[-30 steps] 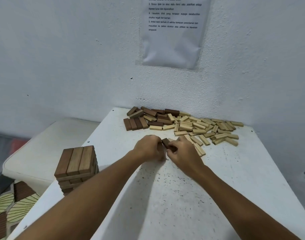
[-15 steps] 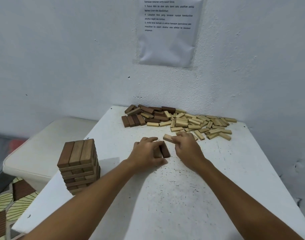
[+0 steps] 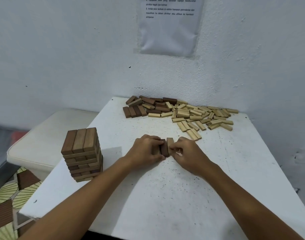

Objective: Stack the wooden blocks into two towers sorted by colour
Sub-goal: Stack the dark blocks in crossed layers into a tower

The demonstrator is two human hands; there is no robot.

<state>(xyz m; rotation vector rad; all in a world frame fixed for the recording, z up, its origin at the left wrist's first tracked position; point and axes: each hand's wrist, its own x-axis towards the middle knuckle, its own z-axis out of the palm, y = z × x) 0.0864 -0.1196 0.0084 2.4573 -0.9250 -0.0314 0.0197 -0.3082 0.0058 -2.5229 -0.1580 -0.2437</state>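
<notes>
We now see our left hand (image 3: 145, 150) gripping a dark block (image 3: 163, 147) and our right hand (image 3: 186, 153) pinching a brown block (image 3: 170, 143) pressed beside it; half a second ago they were apart. The dark tower (image 3: 82, 153) stands left.

- One dark wooden tower (image 3: 82, 154) stands on the table's left part; its top layer has three blocks side by side, and about ten layers show.
- Two blocks lie between the hands: one dark block (image 3: 163, 148) and one lighter brown block (image 3: 170, 143), side by side.
- Two hands: left hand (image 3: 145, 151), right hand (image 3: 189, 155).
- One loose pile of dark blocks (image 3: 148, 106), roughly fifteen to twenty.
- One loose pile of light blocks (image 3: 200, 116), several dozen, too jumbled to count.
- One white table (image 3: 165, 196).
- One printed sheet (image 3: 169, 25) on the wall.
</notes>
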